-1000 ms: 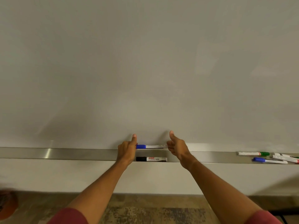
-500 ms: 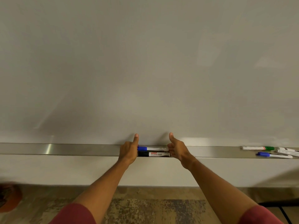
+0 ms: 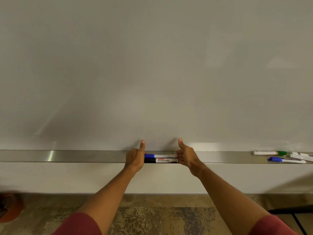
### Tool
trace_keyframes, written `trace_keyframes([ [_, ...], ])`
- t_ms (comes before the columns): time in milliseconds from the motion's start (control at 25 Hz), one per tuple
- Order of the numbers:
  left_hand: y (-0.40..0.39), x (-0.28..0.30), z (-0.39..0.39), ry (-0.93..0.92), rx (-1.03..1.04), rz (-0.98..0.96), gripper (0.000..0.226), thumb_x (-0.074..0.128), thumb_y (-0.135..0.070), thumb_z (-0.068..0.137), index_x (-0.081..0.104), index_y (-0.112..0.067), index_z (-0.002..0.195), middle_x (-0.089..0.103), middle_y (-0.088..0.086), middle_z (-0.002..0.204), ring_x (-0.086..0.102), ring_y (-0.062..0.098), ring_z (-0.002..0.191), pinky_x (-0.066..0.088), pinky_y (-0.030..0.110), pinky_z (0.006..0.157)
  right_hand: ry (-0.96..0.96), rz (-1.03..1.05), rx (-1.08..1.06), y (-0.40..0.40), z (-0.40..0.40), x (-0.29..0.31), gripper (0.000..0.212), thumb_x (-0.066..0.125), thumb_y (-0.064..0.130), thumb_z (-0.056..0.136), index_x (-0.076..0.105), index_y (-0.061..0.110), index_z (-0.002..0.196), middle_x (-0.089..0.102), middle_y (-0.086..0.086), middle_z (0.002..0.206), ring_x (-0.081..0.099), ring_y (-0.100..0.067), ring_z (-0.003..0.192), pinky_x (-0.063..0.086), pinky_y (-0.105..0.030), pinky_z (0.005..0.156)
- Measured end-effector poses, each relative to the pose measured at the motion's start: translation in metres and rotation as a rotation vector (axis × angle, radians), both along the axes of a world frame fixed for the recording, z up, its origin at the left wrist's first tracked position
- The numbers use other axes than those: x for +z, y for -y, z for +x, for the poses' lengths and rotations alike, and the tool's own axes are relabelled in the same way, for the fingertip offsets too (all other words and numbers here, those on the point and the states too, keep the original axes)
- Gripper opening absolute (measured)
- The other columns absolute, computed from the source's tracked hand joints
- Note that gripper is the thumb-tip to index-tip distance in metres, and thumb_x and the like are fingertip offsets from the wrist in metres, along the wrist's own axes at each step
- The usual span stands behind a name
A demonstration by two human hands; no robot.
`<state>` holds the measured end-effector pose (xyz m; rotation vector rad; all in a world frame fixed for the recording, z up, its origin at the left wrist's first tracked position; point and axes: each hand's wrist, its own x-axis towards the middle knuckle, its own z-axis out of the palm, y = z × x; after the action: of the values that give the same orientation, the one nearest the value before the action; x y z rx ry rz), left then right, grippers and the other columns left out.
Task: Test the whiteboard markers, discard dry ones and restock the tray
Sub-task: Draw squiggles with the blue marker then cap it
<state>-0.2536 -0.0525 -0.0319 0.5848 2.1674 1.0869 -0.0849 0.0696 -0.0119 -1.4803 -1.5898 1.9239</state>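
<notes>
- Change from the frame one second earlier: the black-capped marker (image 3: 160, 160), then clearly below the blue-capped marker (image 3: 160, 156) and at the front lip of the tray, now lies directly against it; the two barrels are parallel and touching along their length.
- Change from half a second earlier: the hands and both markers are almost where they were, and the pair is still pressed together.
- Left hand (image 3: 135, 158): thumb raised toward the whiteboard (image 3: 152, 73), remaining fingers bent at the cap ends of the two markers. The fingertips are hidden behind the hand, so whether they curl round the caps or merely press on them cannot be determined.
- Right hand (image 3: 187, 156): thumb raised, fingers bent against the tail ends of the same two markers. The contact itself cannot be made out from this angle.
- Location of the pair: the two markers lie level in the metal tray (image 3: 67, 156), spanning the gap between the two hands, blue cap and black cap both toward the left hand.
- Further markers at the right end of the tray, well apart from the hands: a green-capped marker (image 3: 270, 152), a second blue-capped marker (image 3: 286, 159) in front of it, and white-barrelled markers (image 3: 302, 156) at the frame edge.
- Both forearms extend from dark red sleeves (image 3: 79, 224).
- A patterned floor (image 3: 160, 217) lies below the wall.
</notes>
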Motion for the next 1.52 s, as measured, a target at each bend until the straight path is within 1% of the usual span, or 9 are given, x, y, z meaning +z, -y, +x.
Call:
trace_keyframes([
  [200, 0.001, -0.004, -0.002, -0.002, 0.014, 0.001, 0.098, 0.017, -0.087, 0.066, 0.066, -0.004, 0.085, 0.07, 0.018, 0.093, 0.068, 0.028, 0.084, 0.054, 0.046, 0.088, -0.003, -0.001, -0.012, 0.001, 0.001, -0.001, 0.059, 0.036, 0.061, 0.096, 0.059, 0.006, 0.095, 0.058, -0.027, 0.12, 0.064, -0.03, 0.097, 0.054, -0.032, 0.083],
  [360, 0.003, -0.001, 0.0, 0.009, 0.027, -0.011, 0.092, 0.02, -0.085, 0.069, 0.064, -0.006, 0.082, 0.07, 0.019, 0.094, 0.068, 0.029, 0.085, 0.054, 0.046, 0.087, 0.013, 0.026, -0.035, 0.003, 0.002, 0.001, 0.068, 0.038, 0.065, 0.092, 0.057, 0.003, 0.115, 0.061, -0.02, 0.118, 0.062, -0.033, 0.104, 0.053, -0.041, 0.094],
  [560, 0.011, 0.012, 0.01, -0.22, -0.076, -0.05, 0.064, 0.029, -0.058, 0.096, 0.061, -0.007, 0.073, 0.064, 0.013, 0.077, 0.062, 0.028, 0.078, 0.052, 0.042, 0.079, 0.157, 0.324, 0.011, 0.011, 0.014, 0.005, 0.06, 0.039, 0.063, 0.092, 0.058, 0.008, 0.077, 0.063, -0.007, 0.084, 0.056, -0.023, 0.084, 0.046, -0.034, 0.078],
  [640, 0.015, 0.014, 0.018, -0.402, -0.205, -0.065, 0.054, 0.034, -0.053, 0.097, 0.065, -0.011, 0.091, 0.065, 0.011, 0.095, 0.061, 0.027, 0.096, 0.05, 0.041, 0.087, 0.199, 0.492, 0.082, 0.016, 0.02, 0.005, 0.057, 0.043, 0.059, 0.093, 0.067, 0.008, 0.101, 0.068, -0.01, 0.107, 0.058, -0.026, 0.101, 0.045, -0.037, 0.089],
  [720, 0.016, 0.014, 0.026, -0.625, -0.353, -0.094, 0.053, 0.038, -0.049, 0.098, 0.054, -0.009, 0.128, 0.056, 0.011, 0.128, 0.05, 0.026, 0.12, 0.042, 0.038, 0.1, 0.29, 0.628, 0.16, 0.022, 0.027, 0.009, 0.064, 0.048, 0.055, 0.093, 0.051, 0.008, 0.135, 0.054, -0.012, 0.138, 0.048, -0.029, 0.128, 0.038, -0.039, 0.106],
  [840, 0.014, 0.015, 0.042, -0.869, -0.506, -0.151, 0.065, 0.033, -0.053, 0.096, 0.031, -0.013, 0.147, 0.034, 0.01, 0.15, 0.032, 0.025, 0.136, 0.029, 0.037, 0.11, 0.447, 0.81, 0.245, 0.029, 0.039, 0.011, 0.07, 0.044, 0.056, 0.094, 0.034, 0.012, 0.147, 0.037, -0.011, 0.151, 0.032, -0.027, 0.14, 0.029, -0.039, 0.112],
  [1040, 0.003, 0.018, 0.073, -0.971, -0.612, -0.181, 0.079, 0.027, -0.064, 0.092, 0.007, -0.018, 0.153, 0.005, 0.012, 0.16, 0.005, 0.029, 0.147, 0.011, 0.04, 0.117, 0.642, 0.948, 0.294, 0.028, 0.071, 0.006, 0.081, 0.032, 0.067, 0.091, 0.015, 0.017, 0.153, 0.012, -0.011, 0.161, 0.01, -0.028, 0.148, 0.018, -0.041, 0.117],
  [1280, -0.023, 0.017, 0.119, -1.014, -0.686, -0.18, 0.085, 0.022, -0.07, 0.089, -0.011, -0.021, 0.152, -0.014, 0.012, 0.159, -0.015, 0.03, 0.145, -0.009, 0.041, 0.113, 0.782, 1.013, 0.283, 0.017, 0.122, 0.005, 0.092, 0.012, 0.074, 0.081, 0.008, 0.019, 0.154, 0.006, -0.012, 0.161, 0.006, -0.029, 0.149, 0.014, -0.042, 0.118],
  [1520, -0.056, 0.02, 0.18, -1.071, -0.713, -0.193, 0.086, 0.015, -0.071, 0.088, -0.018, -0.022, 0.149, -0.02, 0.011, 0.157, -0.02, 0.029, 0.144, -0.008, 0.045, 0.117, 0.813, 1.019, 0.257, -0.016, 0.187, 0.002, 0.091, 0.009, 0.074, 0.082, 0.006, 0.019, 0.154, 0.003, -0.012, 0.162, 0.003, -0.029, 0.149, 0.007, -0.041, 0.119],
])
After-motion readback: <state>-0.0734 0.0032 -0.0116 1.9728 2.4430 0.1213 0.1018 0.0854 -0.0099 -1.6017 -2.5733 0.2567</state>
